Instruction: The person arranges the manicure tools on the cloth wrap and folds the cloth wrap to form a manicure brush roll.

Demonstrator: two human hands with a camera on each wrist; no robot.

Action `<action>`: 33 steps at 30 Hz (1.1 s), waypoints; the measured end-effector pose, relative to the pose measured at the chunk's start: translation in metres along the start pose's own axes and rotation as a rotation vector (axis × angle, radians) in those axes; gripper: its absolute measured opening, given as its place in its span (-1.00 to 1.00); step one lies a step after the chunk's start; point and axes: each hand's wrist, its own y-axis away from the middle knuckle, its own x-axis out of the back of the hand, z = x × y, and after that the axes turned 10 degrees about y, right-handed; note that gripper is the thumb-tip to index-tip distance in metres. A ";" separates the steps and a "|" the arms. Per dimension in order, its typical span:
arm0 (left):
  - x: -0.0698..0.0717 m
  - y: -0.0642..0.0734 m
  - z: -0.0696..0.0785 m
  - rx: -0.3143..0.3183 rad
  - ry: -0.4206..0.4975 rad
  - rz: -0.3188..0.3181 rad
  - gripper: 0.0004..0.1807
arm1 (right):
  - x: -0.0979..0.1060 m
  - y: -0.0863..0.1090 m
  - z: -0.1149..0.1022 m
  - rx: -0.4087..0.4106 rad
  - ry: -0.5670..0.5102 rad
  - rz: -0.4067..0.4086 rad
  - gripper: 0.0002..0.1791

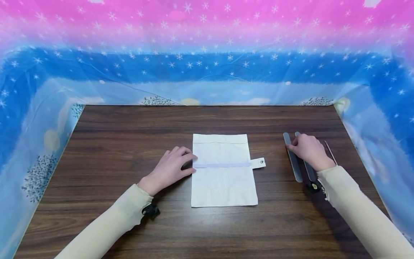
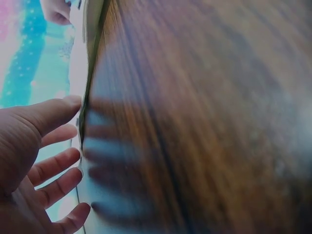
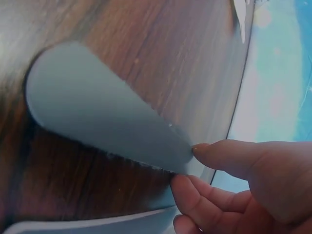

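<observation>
A white cloth pouch (image 1: 223, 183) with a snap tab (image 1: 258, 163) lies flat in the middle of the table. At its left edge, my left hand (image 1: 171, 167) rests its thumb and fingertips, the fingers loosely spread in the left wrist view. On the right lie two grey nail files (image 1: 295, 165) with rounded ends. My right hand (image 1: 308, 149) reaches over them from the right. In the right wrist view, its thumb and fingers pinch the far part of the left nail file (image 3: 97, 102) by its edges. The second nail file (image 3: 92, 226) is partly hidden under the hand.
A thin metal stick (image 1: 330, 151) lies right of the right hand, its lower end hidden by the wrist. The dark wooden table (image 1: 129, 126) is bordered at the back and sides by a snowflake-patterned cloth (image 1: 207, 64).
</observation>
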 end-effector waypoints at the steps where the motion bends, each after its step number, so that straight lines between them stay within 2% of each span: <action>1: 0.000 0.000 0.000 0.001 0.001 0.000 -0.60 | 0.000 0.000 -0.001 -0.007 -0.007 -0.005 -0.63; 14: 0.000 -0.001 0.000 0.003 -0.006 -0.011 -0.63 | -0.002 -0.002 -0.008 -0.043 -0.047 0.004 -0.65; 23: 0.000 -0.002 0.000 0.009 -0.014 -0.008 -0.64 | -0.005 -0.006 -0.010 -0.035 -0.073 0.013 -0.67; 28: 0.001 -0.002 0.000 0.007 -0.011 -0.004 -0.65 | -0.005 -0.009 -0.011 -0.056 -0.124 -0.001 -0.64; 33: -0.001 -0.002 0.000 0.010 -0.013 0.000 -0.65 | -0.004 -0.011 -0.009 -0.043 -0.162 -0.006 -0.60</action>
